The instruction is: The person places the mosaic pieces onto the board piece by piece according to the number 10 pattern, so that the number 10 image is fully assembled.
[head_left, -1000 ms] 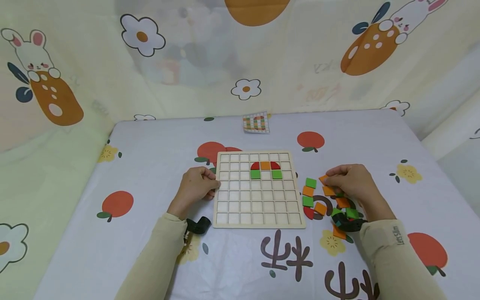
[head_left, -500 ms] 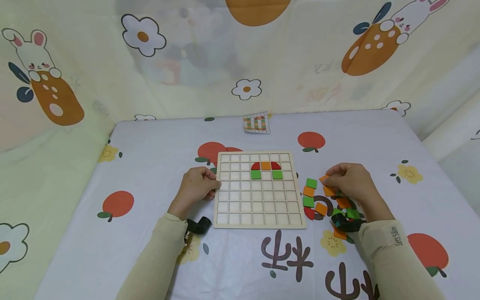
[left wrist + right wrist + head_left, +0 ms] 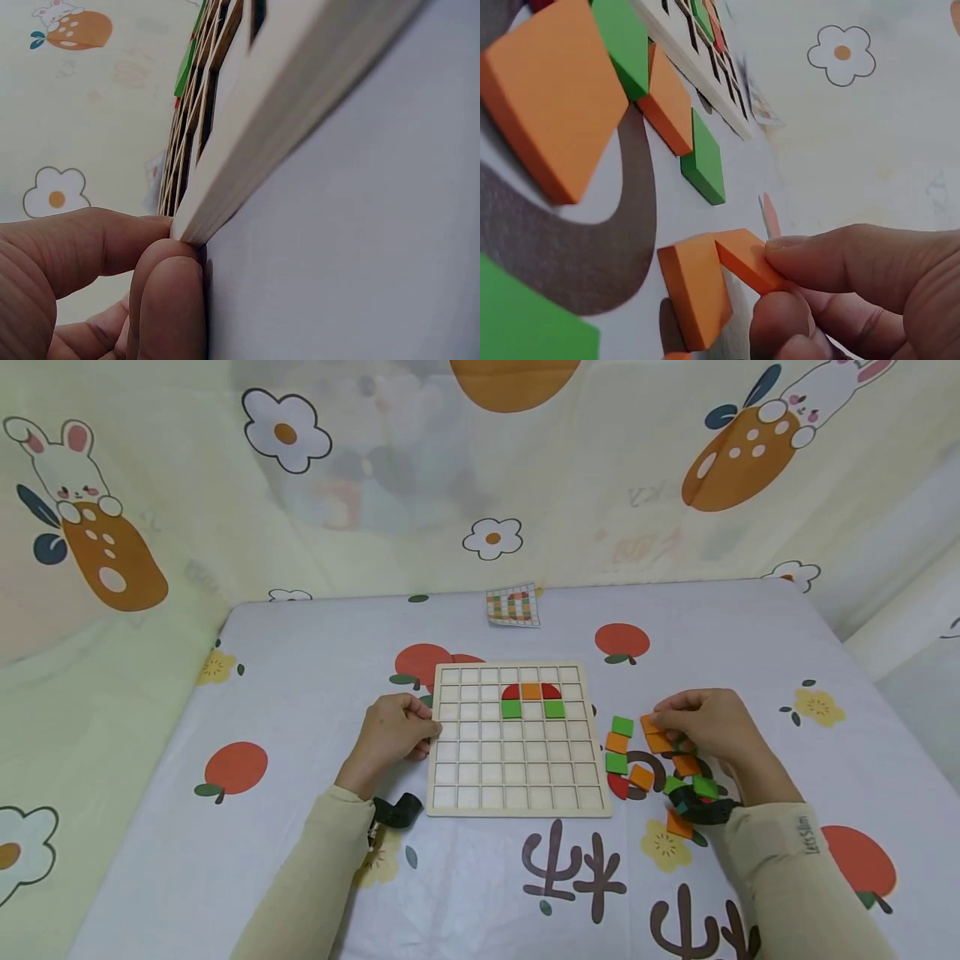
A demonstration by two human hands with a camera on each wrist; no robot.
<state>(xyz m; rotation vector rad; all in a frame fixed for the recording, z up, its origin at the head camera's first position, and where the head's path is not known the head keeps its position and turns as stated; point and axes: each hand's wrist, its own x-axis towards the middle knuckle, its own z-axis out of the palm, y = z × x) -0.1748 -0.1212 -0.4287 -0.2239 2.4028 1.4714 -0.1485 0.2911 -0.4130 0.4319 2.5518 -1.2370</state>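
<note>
My left hand (image 3: 396, 732) holds the left rim of a pale wooden grid board (image 3: 487, 752); in the left wrist view the thumb and fingers pinch the board's edge (image 3: 225, 180). Red quarter-round pieces, an orange square (image 3: 531, 692) and green squares sit in cells near the board's far side. Over to the right, my right hand (image 3: 712, 727) pinches an orange square tile (image 3: 748, 259) between thumb and fingers. That tile is tilted, with one corner against another orange tile (image 3: 697, 289) on the cloth.
Several loose green (image 3: 617, 763), orange (image 3: 641, 777) and red (image 3: 617, 786) pieces lie between the board and my right wrist, some partly hidden by the wrist camera (image 3: 701, 807). A small card with a coloured grid pattern (image 3: 513, 607) stands at the table's far edge.
My right hand has shifted slightly to the right, and the pinched orange tile shows more fully in the head view. The left hand and the board stay in place.
</note>
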